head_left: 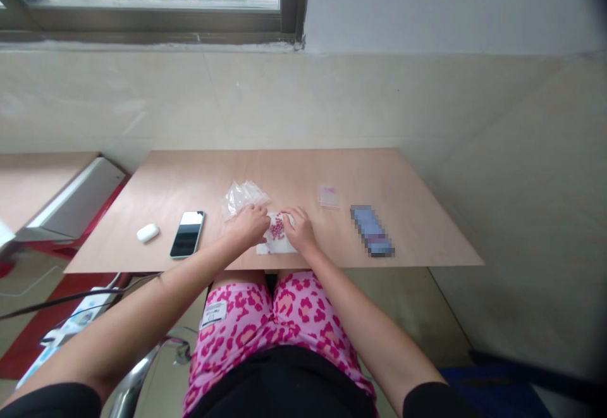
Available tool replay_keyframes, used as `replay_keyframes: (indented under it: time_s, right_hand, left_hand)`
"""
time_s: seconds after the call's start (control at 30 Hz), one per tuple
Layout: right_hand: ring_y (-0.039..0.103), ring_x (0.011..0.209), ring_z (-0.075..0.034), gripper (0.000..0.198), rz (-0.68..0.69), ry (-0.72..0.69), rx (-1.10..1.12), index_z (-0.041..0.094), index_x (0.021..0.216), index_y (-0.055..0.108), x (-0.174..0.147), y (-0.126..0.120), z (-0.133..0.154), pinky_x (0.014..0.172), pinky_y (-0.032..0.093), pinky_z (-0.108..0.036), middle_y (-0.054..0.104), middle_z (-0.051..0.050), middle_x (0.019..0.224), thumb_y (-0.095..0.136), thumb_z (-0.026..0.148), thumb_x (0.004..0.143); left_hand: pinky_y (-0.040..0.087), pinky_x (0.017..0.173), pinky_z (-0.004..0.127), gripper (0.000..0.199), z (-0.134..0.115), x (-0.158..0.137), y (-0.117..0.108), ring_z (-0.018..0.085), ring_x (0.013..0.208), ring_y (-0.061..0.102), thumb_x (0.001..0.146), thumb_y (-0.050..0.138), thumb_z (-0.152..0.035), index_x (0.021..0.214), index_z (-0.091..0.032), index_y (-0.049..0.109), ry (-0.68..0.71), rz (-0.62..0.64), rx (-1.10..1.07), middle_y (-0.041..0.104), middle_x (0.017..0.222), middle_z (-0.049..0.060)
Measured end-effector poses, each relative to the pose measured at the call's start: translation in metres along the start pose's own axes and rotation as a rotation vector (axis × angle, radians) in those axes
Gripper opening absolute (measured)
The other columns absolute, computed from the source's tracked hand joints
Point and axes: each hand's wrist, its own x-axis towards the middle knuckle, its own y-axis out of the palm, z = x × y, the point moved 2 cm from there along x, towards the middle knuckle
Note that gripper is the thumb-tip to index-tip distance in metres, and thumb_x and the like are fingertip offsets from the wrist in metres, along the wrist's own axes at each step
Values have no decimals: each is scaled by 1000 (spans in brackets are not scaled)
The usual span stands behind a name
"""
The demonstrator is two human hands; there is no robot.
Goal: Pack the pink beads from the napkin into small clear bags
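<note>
- We see both hands meeting near the front edge of the counter (408, 178), at its middle, over a small white packet (277, 244) that lies flat on the wood.
- The left hand (250, 223) rests on the packet's left side with its fingers curled down; its grip looks closed on the packet's edge, though we cannot make out the fingertips clearly.
- The right hand (300, 228) sits on the packet's right side, fingers bent and pressing or pinching the top edge; its grip likewise appears closed on the packet.
- Between the two hands, a cluster of small pink-red beads (277, 227) shows on or inside the packet; we cannot tell which.
- Just behind the left hand lies a crumpled heap of clear plastic bags (241, 194), touching or nearly touching the knuckles.
- To the right, apart from the hands, a small clear bag with a pink spot (328, 195) lies flat, and further right a blurred blue oblong object (372, 231).
- To the left, a dark-screened phone (188, 233) lies flat, with a small white earbud case (148, 233) beside it nearer the counter's left edge.
- Both forearms reach in from below, over pink patterned shorts (279, 323).
</note>
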Motion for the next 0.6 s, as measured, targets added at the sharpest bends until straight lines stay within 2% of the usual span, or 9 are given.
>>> replay_keyframes:
  time_s: [0.07, 0.17, 0.23, 0.27, 0.37, 0.5, 0.6]
  right_hand:
    - [64, 101, -24, 24, 75, 24, -62, 19, 103, 72, -10, -5, 12, 97, 46, -36, 72, -10, 101, 48, 20, 99]
    - [65, 87, -21, 18, 369, 21, -169, 19, 94, 71, -30, -3, 30, 83, 47, -31, 71, -7, 92, 54, 22, 97]
    - [66, 86, -21, 12, 549, 2, -242, 19, 97, 71, -43, 4, 39, 80, 47, -29, 72, -7, 93, 64, 27, 93]
    - [66, 88, -21, 16, 587, 5, -275, 18, 102, 71, -49, 8, 41, 80, 47, -29, 72, -8, 98, 66, 29, 92]
    - [68, 96, -22, 22, 597, 57, -359, 18, 113, 68, -57, 20, 42, 82, 48, -28, 71, -10, 110, 64, 29, 94]
    - [68, 98, -23, 16, 621, 83, -414, 18, 104, 71, -56, 30, 41, 84, 48, -29, 71, -11, 109, 57, 23, 98]
    - [68, 96, -22, 15, 622, 64, -404, 17, 97, 72, -51, 25, 41, 85, 47, -28, 73, -11, 105, 56, 19, 97]
  left_hand:
    - [36, 98, 47, 36, 0, 0, -1, 42, 115, 56, 70, 91, -33, 98, -18, 76, 9, 14, 53, 69, 117, 21]
    - [38, 95, 46, 34, 1, 1, -2, 41, 113, 58, 71, 90, -32, 97, -15, 77, 28, 42, 99, 69, 116, 22]
    - [40, 95, 45, 34, 2, 2, -4, 40, 113, 60, 72, 90, -33, 98, -15, 78, 42, 44, 110, 68, 120, 22]
    - [41, 94, 45, 36, 3, 2, -5, 40, 113, 60, 72, 89, -34, 100, -15, 78, 48, 43, 121, 66, 124, 22]
    - [43, 94, 44, 40, 4, 3, -10, 38, 112, 62, 73, 88, -37, 104, -15, 77, 67, 42, 175, 62, 134, 22]
    - [45, 92, 44, 41, 8, 1, -13, 36, 109, 63, 71, 89, -37, 104, -16, 76, 73, 40, 195, 61, 136, 21]
    - [45, 93, 45, 39, 12, 0, -10, 37, 111, 63, 73, 87, -35, 106, -18, 75, 57, 31, 124, 67, 129, 19]
